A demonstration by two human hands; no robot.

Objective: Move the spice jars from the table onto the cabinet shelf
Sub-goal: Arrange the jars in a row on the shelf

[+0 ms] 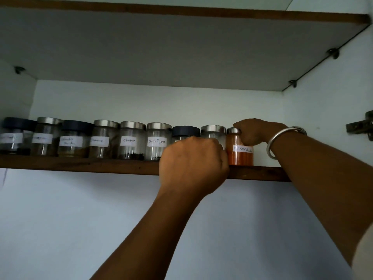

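Observation:
A row of several labelled glass spice jars stands on the wooden cabinet shelf (pixel 80 163), among them "Cloves" (pixel 132 141) and "Black Pepper" (pixel 157 141). At the right end is the orange red chilli powder jar (pixel 241 153). My right hand (pixel 254 132) grips its silver lid from above. My left hand (pixel 193 158) is closed in front of a silver-lidded jar (pixel 213 132) and a black-lidded jar (pixel 185 132). It hides their lower halves, and its fingers curl round the silver-lidded jar, right beside the chilli jar.
The shelf above (pixel 181 53) hangs low over the jars. The cabinet's right wall carries a metal hinge (pixel 361 126). A short stretch of bare shelf (pixel 266 163) lies right of the chilli jar. A pale wall fills the view below the shelf.

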